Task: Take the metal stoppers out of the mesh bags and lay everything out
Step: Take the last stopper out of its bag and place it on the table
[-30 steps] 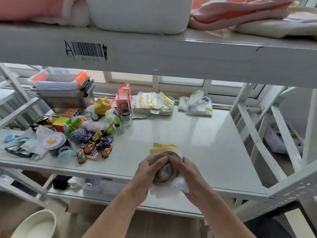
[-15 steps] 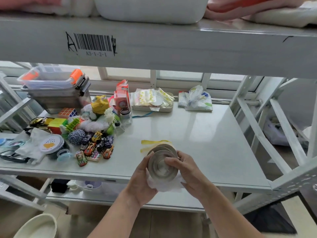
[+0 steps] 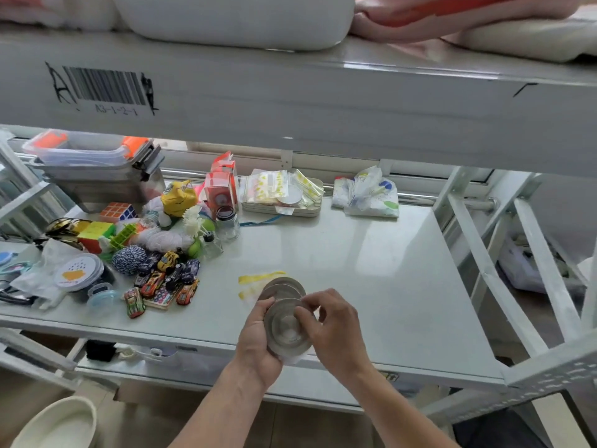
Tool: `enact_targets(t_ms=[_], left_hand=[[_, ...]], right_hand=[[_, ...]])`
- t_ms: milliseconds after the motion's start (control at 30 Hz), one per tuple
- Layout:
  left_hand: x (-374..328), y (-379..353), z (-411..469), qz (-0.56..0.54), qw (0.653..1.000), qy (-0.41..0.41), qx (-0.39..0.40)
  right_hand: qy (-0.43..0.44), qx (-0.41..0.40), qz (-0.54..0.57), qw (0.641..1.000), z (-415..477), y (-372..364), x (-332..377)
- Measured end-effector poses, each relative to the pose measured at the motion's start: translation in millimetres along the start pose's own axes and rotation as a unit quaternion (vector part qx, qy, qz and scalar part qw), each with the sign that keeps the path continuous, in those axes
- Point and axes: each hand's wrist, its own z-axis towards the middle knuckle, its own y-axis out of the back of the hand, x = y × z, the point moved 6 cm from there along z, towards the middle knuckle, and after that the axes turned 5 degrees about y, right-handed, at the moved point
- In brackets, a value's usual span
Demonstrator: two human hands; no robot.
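A stack of round metal stoppers [image 3: 286, 328] is held above the front edge of the white shelf [image 3: 371, 270]. My left hand [image 3: 258, 344] cups the stack from the left and below, with a scrap of white mesh bag [image 3: 290, 358] crumpled under it. My right hand [image 3: 332, 328] pinches the right rim of the front stopper. Two more stopper rims [image 3: 284, 286] fan out behind the front one. Yellow-trimmed mesh bags [image 3: 258, 281] lie flat on the shelf just beyond the stack.
Toy cars [image 3: 161, 282], a ball of twine, puzzle cubes and a round tin [image 3: 79, 273] crowd the shelf's left. A tray of packets [image 3: 284, 195] and a printed bag [image 3: 368, 195] sit at the back. A shelf beam [image 3: 290, 98] hangs low overhead.
The stack has tilted so the stoppers fan apart. My right hand slid from the top of the stack onto the front stopper's right rim, and the white mesh has slipped lower under it.
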Motion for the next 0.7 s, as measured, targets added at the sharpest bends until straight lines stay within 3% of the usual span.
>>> enact_targets(t_ms=[133, 400, 500, 700], left_hand=[[-5.6, -4.6, 0.0, 0.000, 0.999, -0.027, -0.019], [-21.8, 32.7, -9.8, -0.026, 0.996, -0.072, -0.056], [-21.8, 42.4, -17.0, -0.006, 0.995, -0.079, -0.053], [-24.3, 57.3, -32.2, 0.031, 0.994, -0.084, -0.070]], right_hand=[[-0.104, 0.040, 0.131, 0.985, 20.2, 7.9, -24.5], [-0.314, -0.115, 0.248, 0.909, 85.4, 26.3, -88.0], [-0.363, -0.141, 0.224, 0.893, 102.2, 17.8, -112.5], [-0.394, -0.146, 0.136, 0.897, 125.7, -1.7, -134.5]])
